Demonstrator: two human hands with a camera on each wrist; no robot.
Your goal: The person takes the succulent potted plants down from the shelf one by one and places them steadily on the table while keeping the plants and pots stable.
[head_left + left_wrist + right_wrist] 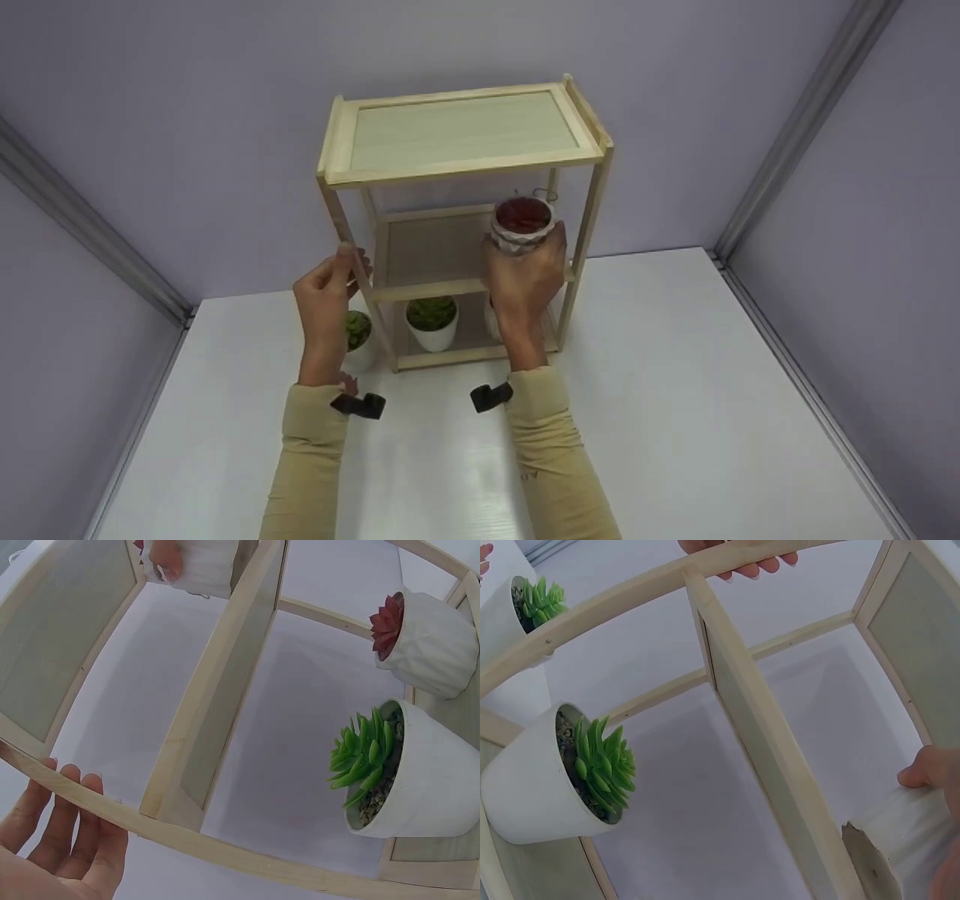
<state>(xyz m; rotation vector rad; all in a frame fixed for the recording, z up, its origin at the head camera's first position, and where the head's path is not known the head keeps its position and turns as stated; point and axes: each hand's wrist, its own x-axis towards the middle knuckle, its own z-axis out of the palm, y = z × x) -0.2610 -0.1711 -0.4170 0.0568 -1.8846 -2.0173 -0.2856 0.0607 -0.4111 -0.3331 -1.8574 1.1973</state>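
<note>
Pot (517, 240), upright, with red plant, gripped in the right hand (525, 277) at the front right corner of the middle tier (435, 259); contact between base and board impossible to tell. Left hand (324, 300) well apart from the right, holding the left front post (336, 215) of the rack. For sound handling, by judgement: keep the pot level, carry the base clear of the tier's front edge, avoid knocking the right post, lower gently, steady the rack throughout.

Counts, near to far: one green pot (362, 356) on the tabletop (675, 375), just off the rack's left edge; two on the lower tier (469, 322), second green pot (435, 337) towards the left edge, second red pot (431, 645) towards the right; pots identifiable, four; tiers, three. Reddish patch near the left wrist, too hidden to name. Behind the rack's back edge, one wall (450, 37).
</note>
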